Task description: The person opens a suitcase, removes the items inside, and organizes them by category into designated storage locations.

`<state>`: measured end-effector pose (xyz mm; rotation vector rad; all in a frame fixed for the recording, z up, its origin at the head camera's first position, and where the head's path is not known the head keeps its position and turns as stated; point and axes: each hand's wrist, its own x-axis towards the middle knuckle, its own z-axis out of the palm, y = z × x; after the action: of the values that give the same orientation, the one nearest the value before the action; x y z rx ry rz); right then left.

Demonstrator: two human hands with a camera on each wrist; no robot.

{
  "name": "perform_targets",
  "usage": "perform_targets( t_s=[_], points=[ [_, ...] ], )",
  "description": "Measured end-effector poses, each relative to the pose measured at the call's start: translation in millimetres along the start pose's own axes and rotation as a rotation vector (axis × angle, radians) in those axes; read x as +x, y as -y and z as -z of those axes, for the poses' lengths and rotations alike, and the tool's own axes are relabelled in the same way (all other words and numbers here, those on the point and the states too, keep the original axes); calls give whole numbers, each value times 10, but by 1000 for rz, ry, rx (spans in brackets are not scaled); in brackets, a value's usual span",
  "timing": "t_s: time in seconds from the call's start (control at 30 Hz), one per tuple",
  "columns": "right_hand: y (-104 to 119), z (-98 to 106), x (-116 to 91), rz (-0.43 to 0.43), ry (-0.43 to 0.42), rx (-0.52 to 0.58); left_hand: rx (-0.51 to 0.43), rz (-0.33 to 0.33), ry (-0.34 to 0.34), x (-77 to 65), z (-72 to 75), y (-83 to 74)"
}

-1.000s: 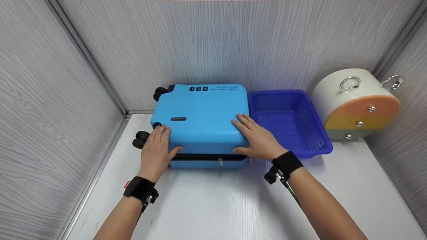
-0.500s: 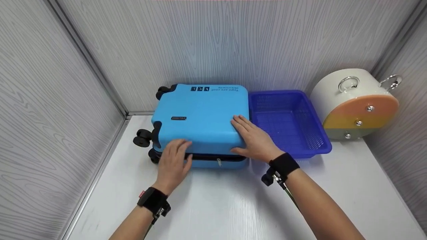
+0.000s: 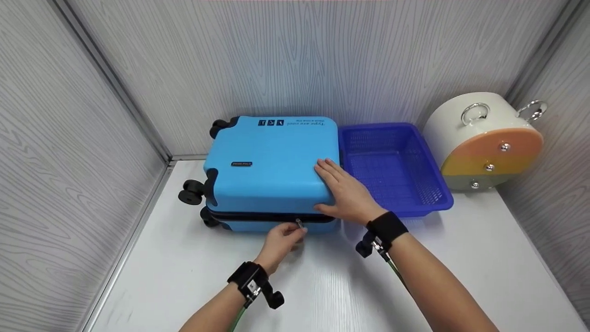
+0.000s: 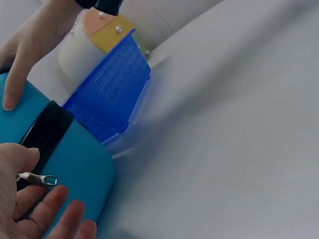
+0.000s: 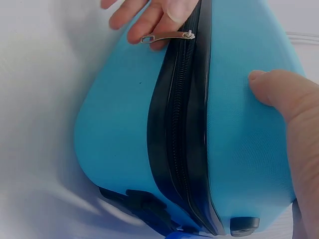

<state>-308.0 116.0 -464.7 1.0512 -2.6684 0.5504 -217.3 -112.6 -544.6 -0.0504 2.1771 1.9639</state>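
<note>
A light blue hard-shell suitcase (image 3: 276,157) lies flat on the white table, its black wheels to the left. Along its front side runs a black zipper (image 5: 180,99). My left hand (image 3: 280,242) is at that front side, with thumb and forefinger at the metal zipper pull (image 4: 37,179), pinching it; the other fingers are loosely spread. My right hand (image 3: 348,196) rests on the suitcase's front right corner, fingers extended over the top and the thumb (image 5: 279,89) pressed to the shell above the zipper.
Right beside the suitcase stands a dark blue plastic basket (image 3: 442,205). Farther right is a round white box (image 3: 454,122) with a striped orange, yellow and green front and metal rings. Wood-grain panels (image 3: 295,55) enclose the back and sides.
My left hand has left the suitcase's left front corner, moved right along the front and taken the zipper pull. My right hand has stayed on the right corner.
</note>
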Motion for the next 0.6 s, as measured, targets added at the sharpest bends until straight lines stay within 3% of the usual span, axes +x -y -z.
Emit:
perform_targets(
  t_s=[0.17, 0.6],
  points=[
    [25, -9, 10, -1, 1, -6, -34, 19, -24, 22, -49, 14],
    [85, -40, 15, -23, -23, -58, 70, -86, -45, -27, 76, 1]
  ],
)
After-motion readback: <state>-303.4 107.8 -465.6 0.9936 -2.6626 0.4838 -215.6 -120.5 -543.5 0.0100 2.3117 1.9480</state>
